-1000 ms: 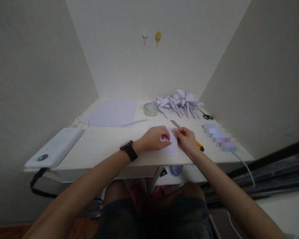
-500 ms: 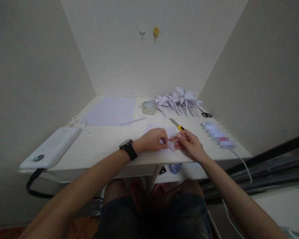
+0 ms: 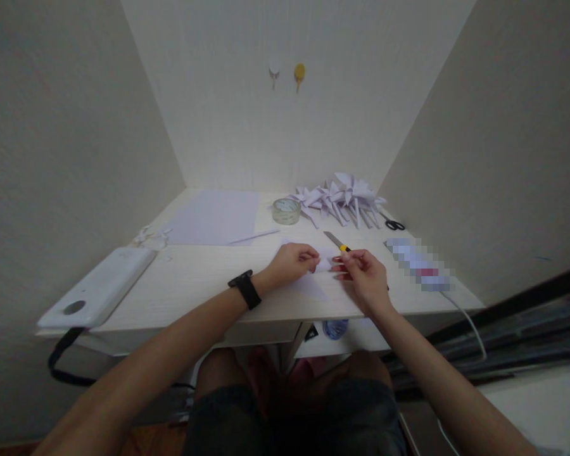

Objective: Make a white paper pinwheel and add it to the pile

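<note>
My left hand (image 3: 292, 261), with a black watch on the wrist, pinches a small sheet of white paper (image 3: 313, 278) near the front edge of the pale desk (image 3: 194, 278). Facing it, my right hand (image 3: 365, 273) has its fingers closed on the same paper's right part. The paper is lifted a little between the two hands, and what the fingertips do to it is too small to make out. A yellow utility knife (image 3: 338, 243) with its blade out lies just beyond my right hand.
A roll of clear tape (image 3: 286, 210), a pile of folded paper pinwheels (image 3: 344, 195) and black scissors (image 3: 393, 223) lie at the back. A large white sheet (image 3: 216, 216) and a paper stick (image 3: 253, 236) lie back left. A white device (image 3: 97, 288) sits at the left edge.
Both hands have moved slightly away from me and lifted the small paper off the desk. The knife's yellow handle, hidden a second ago, shows beyond my right hand.
</note>
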### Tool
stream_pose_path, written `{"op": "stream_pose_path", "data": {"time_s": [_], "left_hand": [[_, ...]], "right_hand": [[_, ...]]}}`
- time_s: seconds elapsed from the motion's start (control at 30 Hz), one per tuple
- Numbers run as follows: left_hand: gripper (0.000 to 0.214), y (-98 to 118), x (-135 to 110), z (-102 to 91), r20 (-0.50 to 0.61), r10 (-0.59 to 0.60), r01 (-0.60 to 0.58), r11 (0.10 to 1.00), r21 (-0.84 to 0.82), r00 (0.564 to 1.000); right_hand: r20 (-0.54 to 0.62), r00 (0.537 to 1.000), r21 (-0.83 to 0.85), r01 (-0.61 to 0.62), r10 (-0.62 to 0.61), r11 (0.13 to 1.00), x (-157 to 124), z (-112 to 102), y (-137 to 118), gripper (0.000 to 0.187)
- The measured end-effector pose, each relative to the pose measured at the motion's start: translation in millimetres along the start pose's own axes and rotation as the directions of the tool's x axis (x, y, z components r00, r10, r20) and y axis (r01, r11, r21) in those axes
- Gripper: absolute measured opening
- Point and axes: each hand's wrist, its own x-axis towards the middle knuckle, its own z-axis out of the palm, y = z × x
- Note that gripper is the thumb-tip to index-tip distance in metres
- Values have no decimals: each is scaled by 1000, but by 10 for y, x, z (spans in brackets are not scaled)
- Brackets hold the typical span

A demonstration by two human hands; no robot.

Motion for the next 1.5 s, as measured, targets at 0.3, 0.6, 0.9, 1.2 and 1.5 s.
{"op": "stream_pose_path", "data": {"time_s": [0.3, 0.6, 0.9, 1.2, 1.5], "left_hand": [[11, 79, 23, -70, 72, -184, 196, 947, -256, 980], [5, 107, 13, -81, 131, -178, 210, 931, -299, 975], [4, 163, -10, -78, 109, -187, 208, 949, -237, 976], [9, 112, -3, -74, 84, -190, 203, 964, -175, 978], [5, 110, -11, -51, 61, -185, 194, 963, -190, 981]], "right_hand": [[131, 893, -588, 419, -430, 692, -88, 1, 36, 16], [271, 793, -699, 552, -545, 455, -147, 38, 16, 20], [333, 689, -716, 629, -644, 303, -149, 46, 23, 18], [370, 645, -712, 659, -669, 242, -159, 51, 8, 15], [371, 653, -698, 665, -660, 266, -158, 56, 8, 14]]}}
